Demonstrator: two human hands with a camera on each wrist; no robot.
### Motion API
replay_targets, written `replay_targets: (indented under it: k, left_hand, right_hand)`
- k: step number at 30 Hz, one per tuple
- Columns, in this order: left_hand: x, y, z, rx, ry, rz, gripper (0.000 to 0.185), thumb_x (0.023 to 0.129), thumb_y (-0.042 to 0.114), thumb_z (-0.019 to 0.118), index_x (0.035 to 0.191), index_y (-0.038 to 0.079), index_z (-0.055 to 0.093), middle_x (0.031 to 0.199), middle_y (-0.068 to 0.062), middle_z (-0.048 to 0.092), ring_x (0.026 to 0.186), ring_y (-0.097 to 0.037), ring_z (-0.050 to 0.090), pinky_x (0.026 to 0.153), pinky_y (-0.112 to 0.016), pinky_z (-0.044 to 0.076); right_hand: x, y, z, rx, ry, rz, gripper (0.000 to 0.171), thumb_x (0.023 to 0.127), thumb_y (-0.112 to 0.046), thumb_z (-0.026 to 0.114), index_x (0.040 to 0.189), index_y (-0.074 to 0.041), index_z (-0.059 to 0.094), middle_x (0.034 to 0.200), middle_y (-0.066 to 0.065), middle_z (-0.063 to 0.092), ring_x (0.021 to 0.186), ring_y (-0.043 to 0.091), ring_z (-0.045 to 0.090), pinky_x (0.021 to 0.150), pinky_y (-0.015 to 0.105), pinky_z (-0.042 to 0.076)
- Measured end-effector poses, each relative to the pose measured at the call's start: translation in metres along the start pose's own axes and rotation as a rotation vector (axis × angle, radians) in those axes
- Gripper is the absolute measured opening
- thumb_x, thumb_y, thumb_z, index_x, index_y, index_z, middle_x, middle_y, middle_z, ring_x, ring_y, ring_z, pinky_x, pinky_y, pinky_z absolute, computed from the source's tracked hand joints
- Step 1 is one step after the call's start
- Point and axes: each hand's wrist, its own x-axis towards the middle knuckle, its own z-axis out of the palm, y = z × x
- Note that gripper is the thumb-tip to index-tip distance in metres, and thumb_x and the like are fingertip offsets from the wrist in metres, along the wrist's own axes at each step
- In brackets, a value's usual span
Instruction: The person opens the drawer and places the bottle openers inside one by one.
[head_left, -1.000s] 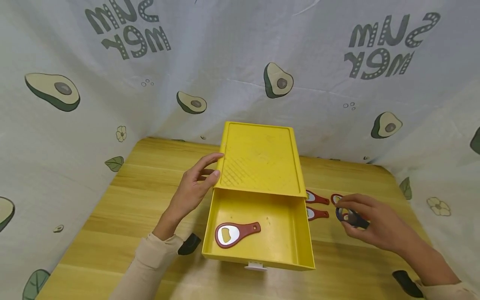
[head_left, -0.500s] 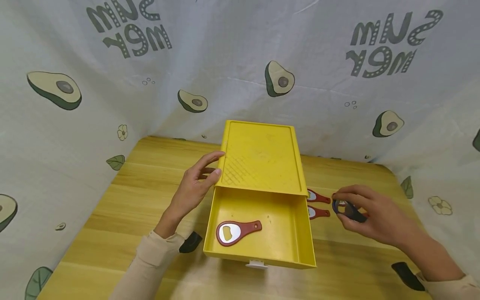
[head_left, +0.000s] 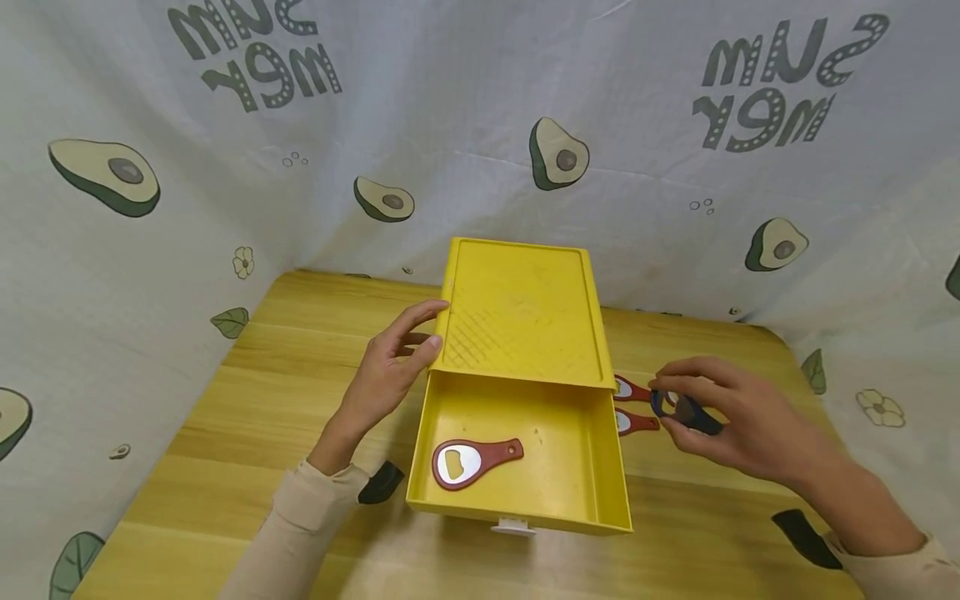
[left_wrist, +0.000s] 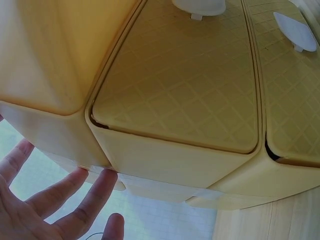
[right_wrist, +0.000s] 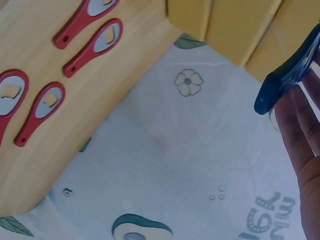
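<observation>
Nearest to us, the yellow drawer (head_left: 517, 467) stood pulled out of its box, and one red bottle opener (head_left: 472, 460) lay flat on its floor, toward the front left. Our left hand (head_left: 390, 371) rested against the left side of the yellow box (head_left: 521, 312) just behind the drawer, fingers straight and relaxed, thumb at the top edge, gripping nothing. To the right of the drawer, our right hand (head_left: 720, 412) hovered above the bench (head_left: 300, 392) with its fingers curled round a dark blue bottle opener (head_left: 686, 410), pinching it by the head. Just beside that hand, two more red openers (head_left: 637, 407) lay on the wood close to the box; the right wrist view showed four red openers (right_wrist: 60, 75) on the bench. Beyond everything hung a pale cloth (head_left: 480, 125) printed with avocados.
</observation>
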Motion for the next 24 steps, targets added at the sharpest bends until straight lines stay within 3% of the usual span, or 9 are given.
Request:
replay_targets:
  k: [4, 12, 16, 24]
  left_hand:
    - [0.001, 0.0, -0.001, 0.001, 0.001, 0.002, 0.042, 0.102, 0.021, 0.058, 0.144, 0.023, 0.053, 0.147, 0.0, 0.053, 0.114, -0.027, 0.065, 0.098, -0.049, 0.049]
    - [0.001, -0.001, 0.0, -0.01, -0.002, -0.008, 0.042, 0.102, 0.022, 0.057, 0.144, 0.025, 0.054, 0.147, 0.001, 0.054, 0.115, -0.027, 0.065, 0.098, -0.054, 0.047]
    - [0.001, -0.001, 0.0, -0.012, 0.002, -0.006, 0.042, 0.102, 0.022, 0.058, 0.143, 0.025, 0.054, 0.146, 0.001, 0.054, 0.114, -0.027, 0.065, 0.098, -0.054, 0.047]
    - [0.0, -0.001, -0.001, -0.004, -0.002, -0.003, 0.042, 0.102, 0.023, 0.057, 0.144, 0.025, 0.053, 0.147, 0.001, 0.053, 0.115, -0.028, 0.064, 0.097, -0.048, 0.049]
  right_hand:
    - [0.011, -0.008, -0.005, -0.03, -0.003, -0.013, 0.056, 0.098, -0.061, 0.044, 0.107, -0.016, 0.075, 0.108, -0.004, 0.067, 0.08, 0.006, 0.06, 0.07, 0.012, 0.05]
    - [0.035, -0.031, -0.017, -0.002, 0.059, -0.073, 0.054, 0.098, -0.059, 0.046, 0.105, -0.015, 0.077, 0.108, -0.001, 0.07, 0.081, 0.01, 0.062, 0.074, 0.012, 0.049]
    - [0.049, -0.042, -0.02, 0.017, 0.079, -0.129, 0.05, 0.099, -0.055, 0.049, 0.105, -0.014, 0.076, 0.107, -0.001, 0.07, 0.079, 0.007, 0.06, 0.07, 0.014, 0.049]
    - [0.068, -0.066, -0.025, 0.04, 0.043, -0.197, 0.044, 0.101, -0.05, 0.048, 0.108, -0.016, 0.076, 0.11, -0.001, 0.069, 0.085, 0.01, 0.062, 0.073, 0.019, 0.052]
